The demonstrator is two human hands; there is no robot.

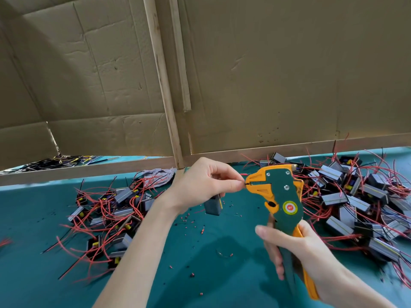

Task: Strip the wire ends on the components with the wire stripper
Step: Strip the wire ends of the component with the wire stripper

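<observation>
Head view: wire stripper (282, 196) is upright over mid-table, w/ green body, orange nose & handle edges, and a red-yellow round sticker. Right hand (295, 247) grips its handles, fingers curled round them. Left hand (200, 185) pinches a thin wire (243, 174) betw. thumb & forefinger, right at the stripper's nose. A small grey component (213, 206) hangs under that hand. Piles of similar parts w/ red leads lie left (115, 210) & right (355, 196) on the green table (200, 285), w/ insulation bits (192, 274) scattered between.
</observation>
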